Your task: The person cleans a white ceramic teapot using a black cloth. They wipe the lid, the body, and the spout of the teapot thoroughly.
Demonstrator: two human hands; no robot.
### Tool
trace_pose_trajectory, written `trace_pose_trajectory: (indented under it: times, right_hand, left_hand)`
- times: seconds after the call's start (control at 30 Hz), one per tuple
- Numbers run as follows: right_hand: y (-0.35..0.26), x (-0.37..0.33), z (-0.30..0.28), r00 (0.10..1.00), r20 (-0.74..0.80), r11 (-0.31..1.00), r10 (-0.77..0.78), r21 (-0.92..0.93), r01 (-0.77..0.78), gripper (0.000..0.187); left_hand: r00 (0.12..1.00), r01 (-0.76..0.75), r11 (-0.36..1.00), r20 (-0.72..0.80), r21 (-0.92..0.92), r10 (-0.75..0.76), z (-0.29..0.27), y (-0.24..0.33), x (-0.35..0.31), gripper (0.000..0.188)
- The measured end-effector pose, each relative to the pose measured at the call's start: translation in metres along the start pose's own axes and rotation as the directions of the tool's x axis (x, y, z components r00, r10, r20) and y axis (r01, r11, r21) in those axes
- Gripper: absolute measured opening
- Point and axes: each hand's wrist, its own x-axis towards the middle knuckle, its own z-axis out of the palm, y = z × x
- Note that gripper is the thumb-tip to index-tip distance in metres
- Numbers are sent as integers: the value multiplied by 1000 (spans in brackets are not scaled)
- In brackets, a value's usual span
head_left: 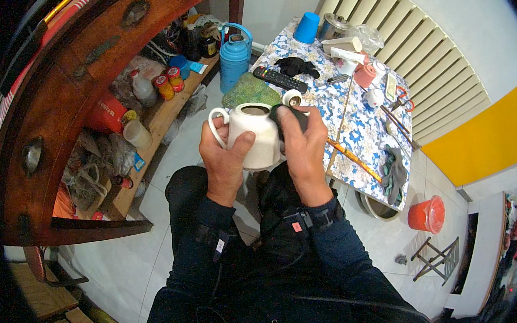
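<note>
Head view: white teapot [254, 140] held by the tabletop's [346, 167] near edge.
Left hand [225, 166]: fingers clamped on teapot; right hand [305, 150]: clamped on dark cloth [293, 122] beside it. Floor [182, 148] shows left of tabletop.

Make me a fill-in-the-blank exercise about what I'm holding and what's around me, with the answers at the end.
1. The left hand holds a teapot whose colour is ____.
2. The teapot's handle juts out toward the person's ____ side.
3. Beyond the right hand and its dark pad, a remote control lies on a tablecloth patterned in white and ____.
4. The red bucket stands on the ____.

Missing words: white; left; blue; floor.
</note>
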Motion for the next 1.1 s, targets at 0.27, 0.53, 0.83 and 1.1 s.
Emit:
trace_pose_trajectory:
  times: [0.27, 0.53, 0.83, 1.1]
  right_hand:
    - [7, 0, -4, 996, -14, 990, 83, 113, -80, 19]
    - [-15, -14, -9, 988, 128, 991, -83, -96, 95, 63]
    - [-1, -7, -2, 996, 30, 997, -82, -8, 83, 34]
    - [1, -39, -6, 946, 169, 941, -277, -154, 302, 42]
  left_hand:
    - [999, -42, 998, 35, 55, 40, 3, 7, -5, 65]
    - [999, -5, 993, -42, -120, 0, -1, -1, 1, 59]
    - [999, 35, 983, -21, -181, -39, 1, -2, 0, 56]
    - [993, 81, 957, -63, -277, -102, -5, -6, 7, 53]
